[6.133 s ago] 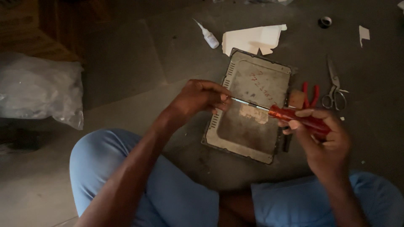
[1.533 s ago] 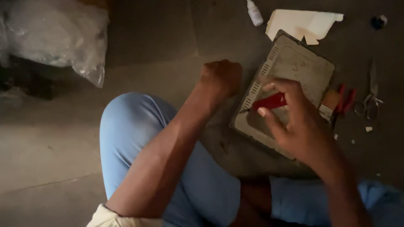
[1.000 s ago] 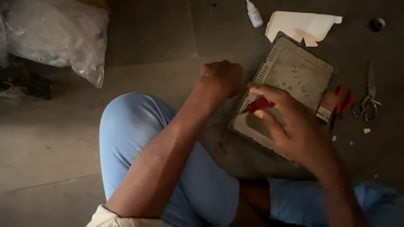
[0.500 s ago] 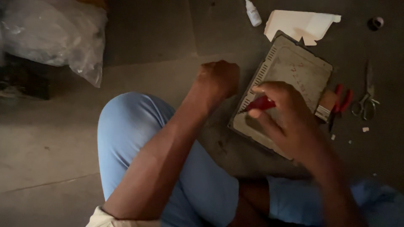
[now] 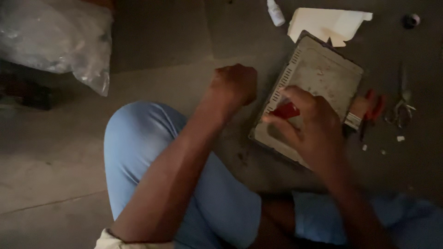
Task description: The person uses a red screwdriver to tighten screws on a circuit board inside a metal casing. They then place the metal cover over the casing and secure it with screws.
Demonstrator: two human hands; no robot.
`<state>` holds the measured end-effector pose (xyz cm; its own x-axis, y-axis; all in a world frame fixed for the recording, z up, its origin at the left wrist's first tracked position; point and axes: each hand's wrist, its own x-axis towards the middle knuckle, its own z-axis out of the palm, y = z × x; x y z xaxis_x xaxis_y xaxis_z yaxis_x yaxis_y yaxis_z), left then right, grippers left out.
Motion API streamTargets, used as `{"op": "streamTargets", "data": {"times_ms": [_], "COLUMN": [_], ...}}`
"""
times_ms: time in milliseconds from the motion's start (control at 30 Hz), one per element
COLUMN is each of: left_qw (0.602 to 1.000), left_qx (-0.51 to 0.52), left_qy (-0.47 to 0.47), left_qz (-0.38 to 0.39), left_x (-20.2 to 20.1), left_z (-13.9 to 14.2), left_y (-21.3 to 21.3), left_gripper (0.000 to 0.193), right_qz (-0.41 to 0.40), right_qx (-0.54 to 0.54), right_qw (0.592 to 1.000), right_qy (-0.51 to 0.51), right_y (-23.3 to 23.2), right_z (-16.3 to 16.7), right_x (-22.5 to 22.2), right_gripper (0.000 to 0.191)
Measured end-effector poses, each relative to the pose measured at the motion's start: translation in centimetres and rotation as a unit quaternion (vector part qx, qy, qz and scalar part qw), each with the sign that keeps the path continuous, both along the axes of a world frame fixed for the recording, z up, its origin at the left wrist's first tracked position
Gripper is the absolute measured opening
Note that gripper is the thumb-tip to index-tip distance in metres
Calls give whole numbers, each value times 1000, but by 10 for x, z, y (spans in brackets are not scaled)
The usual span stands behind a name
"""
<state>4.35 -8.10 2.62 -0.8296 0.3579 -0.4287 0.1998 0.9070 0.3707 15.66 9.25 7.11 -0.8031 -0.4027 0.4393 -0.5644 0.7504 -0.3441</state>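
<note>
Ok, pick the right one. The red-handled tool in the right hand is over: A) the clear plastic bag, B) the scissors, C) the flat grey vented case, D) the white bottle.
C: the right hand grips the red-handled tool directly above the flat grey vented case; the scissors lie apart to its right.

Right hand (image 5: 314, 127) is motion-blurred and covers most of the red-handled screwdriver (image 5: 286, 110): only a bit of handle shows, shaft and tip hidden. Left hand (image 5: 233, 85) is curled into a fist; can't tell what's inside it, if anything. Hand also blocks the near part of the grey casing (image 5: 318, 74). Red-handled pliers (image 5: 371, 108) partly behind the casing edge. Small white bottle (image 5: 276, 11) cut off at top edge. Plastic bag (image 5: 55, 41) cut off top-left. Scissors (image 5: 402, 99) too dim for detail.
</note>
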Motion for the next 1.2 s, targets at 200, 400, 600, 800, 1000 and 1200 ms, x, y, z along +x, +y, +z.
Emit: {"op": "streamTargets", "data": {"times_ms": [200, 400, 600, 800, 1000, 1200], "left_qw": [999, 999, 999, 999, 979, 963], "left_qx": [5, -28, -8, -45, -134, -169], "left_qy": [37, 5, 27, 11, -151, -209], "left_qz": [25, 43, 30, -4, -13, -35], "left_x": [-3, -4, 2, 7, -1, 18], "left_z": [-1, -9, -20, -29, -20, -16], "left_y": [1, 3, -1, 4, 20, 21], "left_gripper": [21, 23, 24, 25, 39, 47], "right_qz": [60, -66, -187, 33, -9, -193], "right_qx": [-78, -94, -7, 61, -21, -53], "right_qw": [977, 992, 982, 998, 999, 980], "right_qy": [-189, -46, 25, 0, -26, 15], "right_y": [9, 6, -9, 7, 10, -5], "right_z": [11, -9, -18, -2, -16, -44], "right_x": [1, 5, 5, 3, 5, 8], "right_gripper": [44, 39, 47, 59, 66, 64]}}
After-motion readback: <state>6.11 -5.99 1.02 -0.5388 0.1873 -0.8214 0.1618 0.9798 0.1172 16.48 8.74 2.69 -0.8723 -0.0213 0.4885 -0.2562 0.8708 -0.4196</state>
